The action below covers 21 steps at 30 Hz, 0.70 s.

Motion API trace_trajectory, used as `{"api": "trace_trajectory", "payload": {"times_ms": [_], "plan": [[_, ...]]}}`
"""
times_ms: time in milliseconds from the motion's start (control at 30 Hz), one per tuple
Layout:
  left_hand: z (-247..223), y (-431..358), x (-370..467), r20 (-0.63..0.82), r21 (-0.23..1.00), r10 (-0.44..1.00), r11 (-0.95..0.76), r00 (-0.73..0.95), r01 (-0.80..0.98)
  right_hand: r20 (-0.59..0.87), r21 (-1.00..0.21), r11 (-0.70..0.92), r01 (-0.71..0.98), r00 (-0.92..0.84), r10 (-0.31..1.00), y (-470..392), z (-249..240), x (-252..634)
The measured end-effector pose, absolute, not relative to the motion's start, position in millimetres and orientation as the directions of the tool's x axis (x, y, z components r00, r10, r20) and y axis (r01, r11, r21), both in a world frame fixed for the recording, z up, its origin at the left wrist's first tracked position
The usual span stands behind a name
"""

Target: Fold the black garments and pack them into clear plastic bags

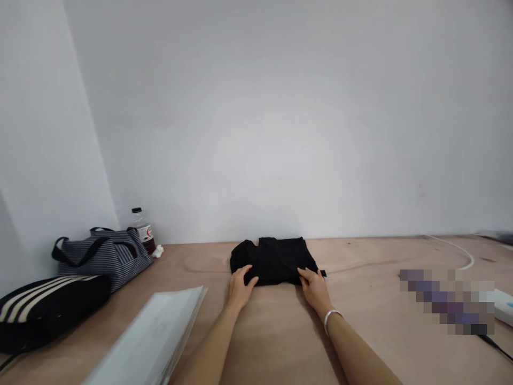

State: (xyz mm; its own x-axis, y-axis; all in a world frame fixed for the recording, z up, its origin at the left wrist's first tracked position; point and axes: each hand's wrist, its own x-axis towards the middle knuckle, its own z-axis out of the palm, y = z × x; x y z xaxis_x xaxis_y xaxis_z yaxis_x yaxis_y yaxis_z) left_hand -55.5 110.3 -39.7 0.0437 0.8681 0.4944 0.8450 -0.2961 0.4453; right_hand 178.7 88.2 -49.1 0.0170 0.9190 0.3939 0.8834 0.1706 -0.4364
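A piece of black cloth, perhaps a folded garment (276, 259), lies on the wooden tabletop close to the wall. Its left end is rounded and bunched, while its right part is flatter with straighter edges. My left hand (239, 287) is at its near left corner, thumb and fingers closed on the fabric there. At the near right corner, my right hand (315, 287) pinches the cloth between thumb and fingers; a silvery bangle circles that wrist. A small black strip sticks out beyond the right hand. Parts of the fingers are hidden by the hands.
To the left are a black case with white stripes (52, 307), a striped bag (108, 259), a bottle of dark drink (145, 232) and crumpled tissue (158, 251). A clear plastic-covered white packet (148, 337) lies nearer. At right are a pixelated patch, a white object (504, 306) and a white cable (460, 248).
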Motion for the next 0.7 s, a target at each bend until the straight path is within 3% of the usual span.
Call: {"api": "trace_trajectory", "payload": {"times_ms": [433, 633, 700], "plan": [[-26.2, 84.4, -49.1, 0.572, 0.26, 0.807, -0.35, 0.149, 0.9, 0.442, -0.294, 0.268, 0.917, -0.118, 0.889, 67.6, -37.4, 177.5], [-11.7, 30.6, -66.0, 0.488, 0.008, 0.691, -0.615, 0.534, 0.789, 0.309, -0.165, 0.49, 0.856, -0.427, 0.85, 12.7, -21.5, 193.8], [-13.5, 9.2, -77.8, 0.438, -0.007, 0.633, -0.708, 0.639, 0.706, 0.235, -0.146, 0.548, 0.823, -0.509, 0.828, -11.9, -20.3, 199.0]]}}
